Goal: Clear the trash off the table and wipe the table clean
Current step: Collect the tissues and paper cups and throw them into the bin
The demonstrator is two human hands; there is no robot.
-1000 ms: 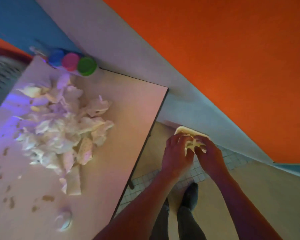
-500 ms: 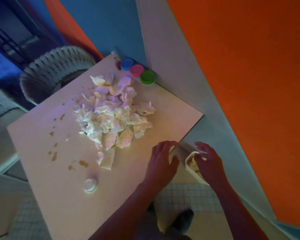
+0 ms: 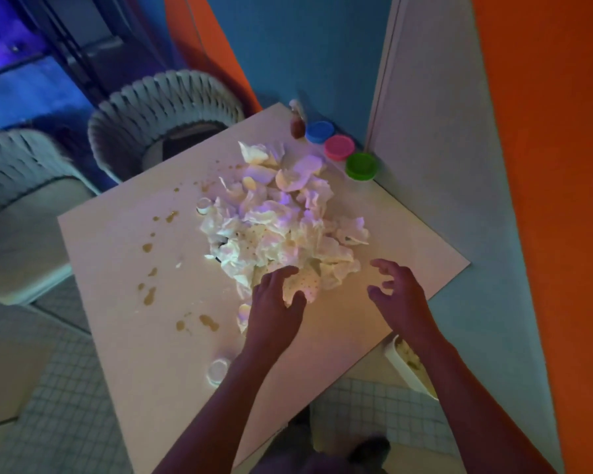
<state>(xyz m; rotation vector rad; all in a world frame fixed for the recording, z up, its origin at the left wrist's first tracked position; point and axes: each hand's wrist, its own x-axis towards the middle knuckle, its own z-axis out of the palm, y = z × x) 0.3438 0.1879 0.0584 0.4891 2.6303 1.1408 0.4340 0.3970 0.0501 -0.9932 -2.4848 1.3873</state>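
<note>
Two bare hands reach over the pale table in the head view. The left hand rests on the near edge of the heap of crumpled paper trash, its fingers spread and lightly bent over a dotted scrap. The right hand hovers just beside the heap, fingers apart and loosely curled, holding nothing. Brown spill spots dot the tabletop left of the heap. A white bin stands on the floor below the table's right edge, partly hidden by the right forearm. Three coloured tubs line the far corner.
</note>
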